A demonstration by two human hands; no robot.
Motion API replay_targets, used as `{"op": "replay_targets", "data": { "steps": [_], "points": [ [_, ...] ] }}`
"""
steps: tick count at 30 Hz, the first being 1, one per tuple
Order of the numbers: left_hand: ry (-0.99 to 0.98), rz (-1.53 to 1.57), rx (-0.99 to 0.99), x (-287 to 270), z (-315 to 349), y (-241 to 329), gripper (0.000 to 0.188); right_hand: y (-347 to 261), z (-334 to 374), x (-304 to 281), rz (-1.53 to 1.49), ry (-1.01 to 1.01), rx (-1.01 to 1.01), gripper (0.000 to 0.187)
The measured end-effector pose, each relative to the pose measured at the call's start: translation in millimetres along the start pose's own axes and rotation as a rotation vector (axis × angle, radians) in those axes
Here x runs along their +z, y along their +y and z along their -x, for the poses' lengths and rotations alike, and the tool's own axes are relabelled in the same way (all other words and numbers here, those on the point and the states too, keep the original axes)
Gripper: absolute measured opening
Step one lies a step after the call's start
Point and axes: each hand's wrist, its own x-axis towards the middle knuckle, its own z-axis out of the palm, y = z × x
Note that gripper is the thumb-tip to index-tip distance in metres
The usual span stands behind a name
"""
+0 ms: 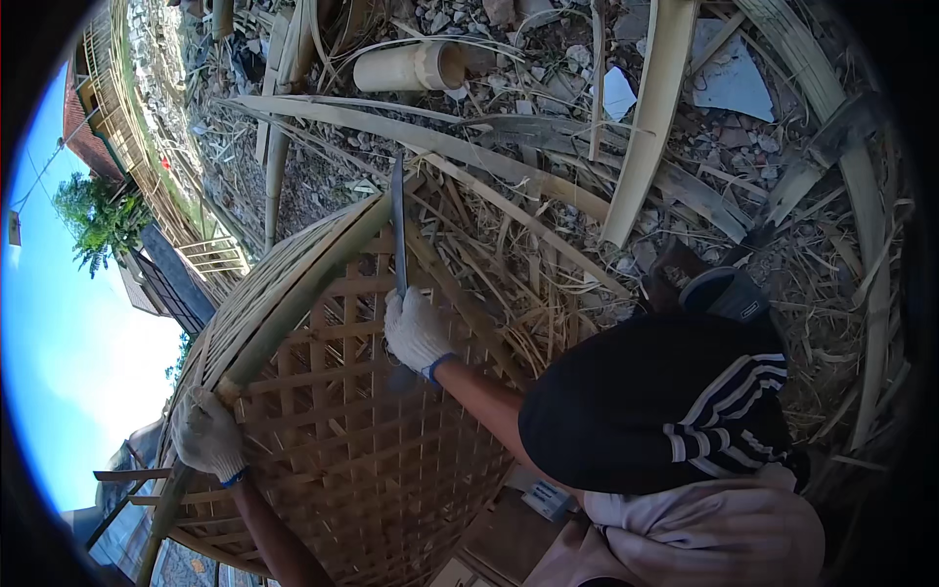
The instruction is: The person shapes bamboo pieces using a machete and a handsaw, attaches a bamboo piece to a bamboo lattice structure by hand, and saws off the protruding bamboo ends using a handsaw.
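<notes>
A large woven bamboo basket point(352, 430) with an open lattice wall fills the lower middle. Its edge carries a thick green bamboo rim point(303, 284). My left hand point(207, 432), in a white knit glove, is closed around this rim at the lower left. In a matching glove, my right hand point(416, 331) grips a long-bladed knife point(398, 220) over the basket's inside. The blade points away from me, and its tip reaches past the rim. My right fingers hide the knife's handle.
A cut bamboo tube point(396, 68) lies on the rubble at the top. Split bamboo strips point(655, 117) and shavings litter the ground. White broken slabs point(729, 73) lie at the upper right. My dark-clothed knee point(646, 401) is close to my right forearm.
</notes>
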Motion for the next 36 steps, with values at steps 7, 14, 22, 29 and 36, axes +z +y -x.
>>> {"op": "replay_targets", "data": {
  "steps": [7, 14, 22, 29, 36],
  "points": [
    [0.037, -0.012, 0.028, -3, 1, -9, 0.029, -20, 37, -4, -0.161, -0.009, 0.063, 0.021],
    [0.023, 0.051, 0.007, -1, 0, 12, 0.029, 46, 77, 33, -0.351, -0.073, 0.095, 0.017],
    [0.034, 0.121, 0.003, -26, -2, 13, 0.024, 18, 104, -59, -0.580, -0.099, 0.120, 0.017],
    [-0.003, 0.379, 0.196, -55, 3, 3, 0.035, 11, 103, -130, -0.452, -0.039, 0.013, 0.018],
    [-0.126, 0.355, 0.113, -109, 58, 87, 0.016, 40, 120, -163, -0.385, 0.070, -0.054, 0.022]
  ]
}}
